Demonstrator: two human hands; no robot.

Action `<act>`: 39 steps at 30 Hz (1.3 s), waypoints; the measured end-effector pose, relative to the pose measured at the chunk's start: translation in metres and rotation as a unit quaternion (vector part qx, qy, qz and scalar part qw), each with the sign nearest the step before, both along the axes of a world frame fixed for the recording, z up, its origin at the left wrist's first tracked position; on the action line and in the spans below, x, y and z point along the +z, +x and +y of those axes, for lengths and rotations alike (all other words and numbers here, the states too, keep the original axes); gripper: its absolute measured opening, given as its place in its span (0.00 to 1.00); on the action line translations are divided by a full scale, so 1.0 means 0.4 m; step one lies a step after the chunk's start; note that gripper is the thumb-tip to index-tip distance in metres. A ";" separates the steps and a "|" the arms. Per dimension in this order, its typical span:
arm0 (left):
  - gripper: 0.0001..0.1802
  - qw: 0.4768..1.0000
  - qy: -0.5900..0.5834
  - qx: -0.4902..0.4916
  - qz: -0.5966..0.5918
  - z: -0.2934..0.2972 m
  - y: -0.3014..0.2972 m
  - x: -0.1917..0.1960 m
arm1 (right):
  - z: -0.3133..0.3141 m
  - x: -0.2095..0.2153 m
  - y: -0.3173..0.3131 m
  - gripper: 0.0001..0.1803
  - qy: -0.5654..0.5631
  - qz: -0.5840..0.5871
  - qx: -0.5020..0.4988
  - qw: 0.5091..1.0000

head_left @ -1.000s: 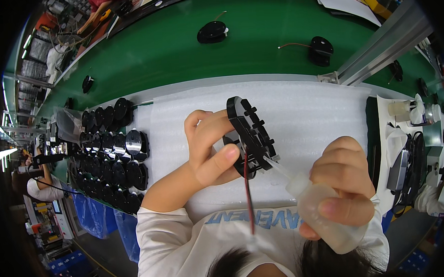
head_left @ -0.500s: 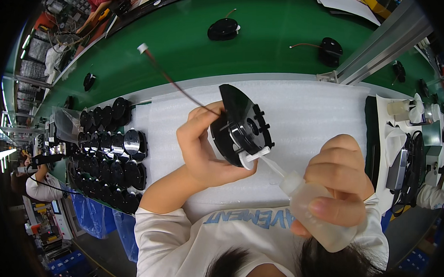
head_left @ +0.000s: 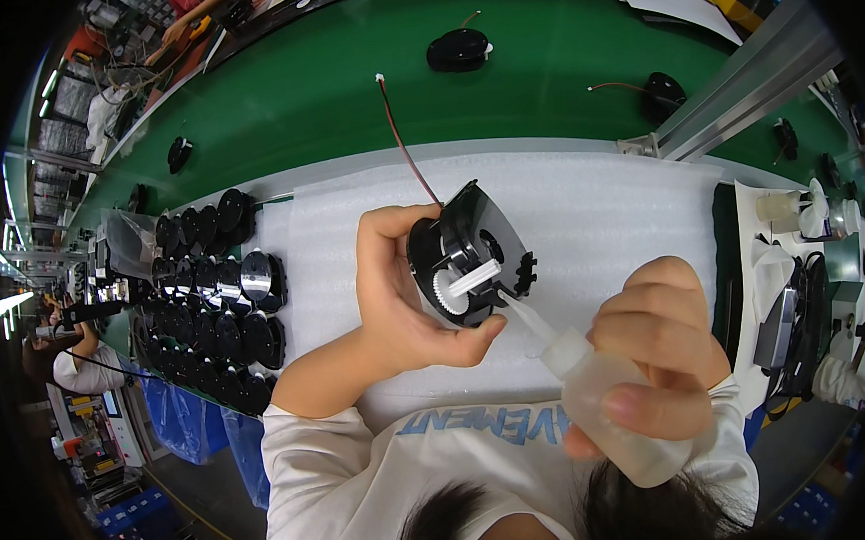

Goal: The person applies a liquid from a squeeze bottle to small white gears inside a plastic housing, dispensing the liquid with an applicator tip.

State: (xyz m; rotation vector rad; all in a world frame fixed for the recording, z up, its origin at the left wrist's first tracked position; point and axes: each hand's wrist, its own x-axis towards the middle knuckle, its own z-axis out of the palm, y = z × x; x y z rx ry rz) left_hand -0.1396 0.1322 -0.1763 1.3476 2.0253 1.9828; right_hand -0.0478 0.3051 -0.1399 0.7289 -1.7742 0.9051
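My left hand (head_left: 395, 301) grips a round black plastic housing (head_left: 479, 225) from its left side, thumb underneath. A white gear with a ribbed shaft (head_left: 467, 280) sits on the housing's near side. From its top rises a thin red-and-black wire (head_left: 403, 141) ending in a small white connector. In my right hand (head_left: 663, 356) is a translucent squeeze bottle (head_left: 617, 416), tilted so that its narrow nozzle (head_left: 526, 314) reaches the housing's lower edge near the gear. Whether the tip touches is too small to tell.
White foam sheet (head_left: 603, 205) covers the bench before me. Rows of black housings (head_left: 213, 323) stand at the left. Beyond runs a green conveyor belt (head_left: 329, 101) carrying several similar parts. A metal post (head_left: 734, 93) rises at the right, near bottles (head_left: 787, 211) and a white-covered side surface.
My left hand has turned the housing, bringing the gear and shaft into fuller view. The wire now stands more upright. Parts on the belt have shifted right; the bottle has barely moved.
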 end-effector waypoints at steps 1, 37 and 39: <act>0.41 0.999 0.004 -0.008 -0.039 -0.001 0.003 0.000 | 0.001 0.001 0.001 0.19 0.003 -0.004 0.005 1.000; 0.42 0.863 0.081 -0.105 -0.487 -0.009 0.003 0.062 | 0.018 0.011 0.013 0.24 0.041 -0.107 0.042 0.993; 0.42 0.859 0.087 -0.108 -0.492 -0.004 0.003 0.064 | 0.023 0.014 0.013 0.25 0.050 -0.105 0.034 0.993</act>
